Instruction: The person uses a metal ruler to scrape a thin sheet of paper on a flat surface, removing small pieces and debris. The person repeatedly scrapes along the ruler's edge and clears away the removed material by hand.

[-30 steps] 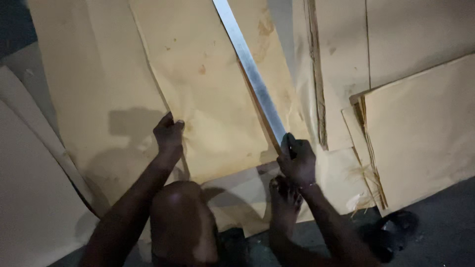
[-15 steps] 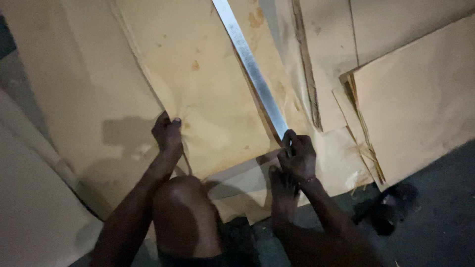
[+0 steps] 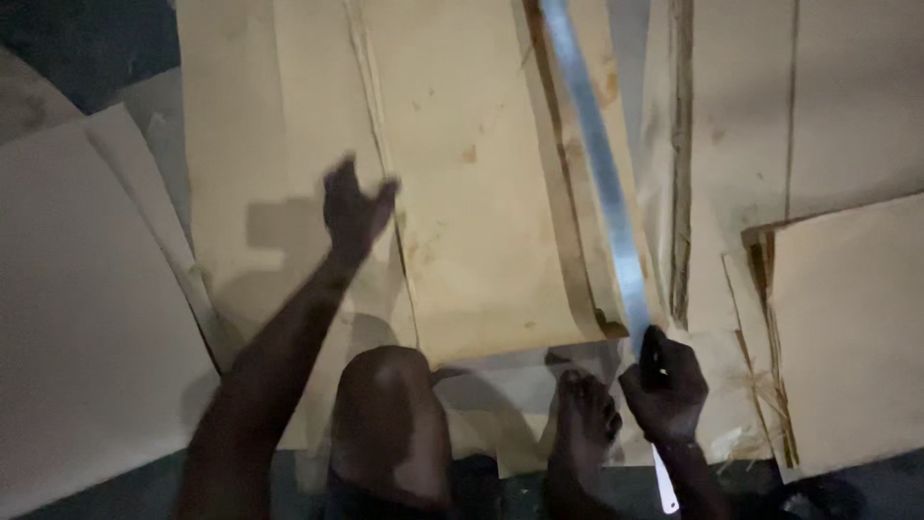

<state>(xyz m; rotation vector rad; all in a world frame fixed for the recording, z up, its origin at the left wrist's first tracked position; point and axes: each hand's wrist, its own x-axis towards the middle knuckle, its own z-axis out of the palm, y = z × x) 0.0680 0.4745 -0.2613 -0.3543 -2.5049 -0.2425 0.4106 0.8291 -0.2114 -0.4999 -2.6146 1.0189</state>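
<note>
Cardboard sheets (image 3: 866, 327) cover nearly the whole floor, overlapping in tan layers, with a paler board (image 3: 87, 318) at the left edge and a frayed stack at the right. On top in the middle lies the sheet (image 3: 481, 212) being worked, creased lengthwise and stained in spots, its near edge just ahead of the person's knee (image 3: 385, 404). Across its right side runs a long metal ruler (image 3: 602, 183), slanting from the top of the view down to the near edge and past it. Next to the knee, a bare foot (image 3: 582, 414) rests on the lower sheets, just beside the ruler's near end. Right hand (image 3: 664, 385) is closed around the ruler near that end, pinning it down. Left hand (image 3: 354, 207) is open, fingers spread, above or on the sheet's left part; blur hides whether it touches. To do this well, I judge the ruler should lie flat along its full length with firm downward pressure from the right hand, while the left hand flattens the sheet so it cannot slide or buckle under the edge.
</note>
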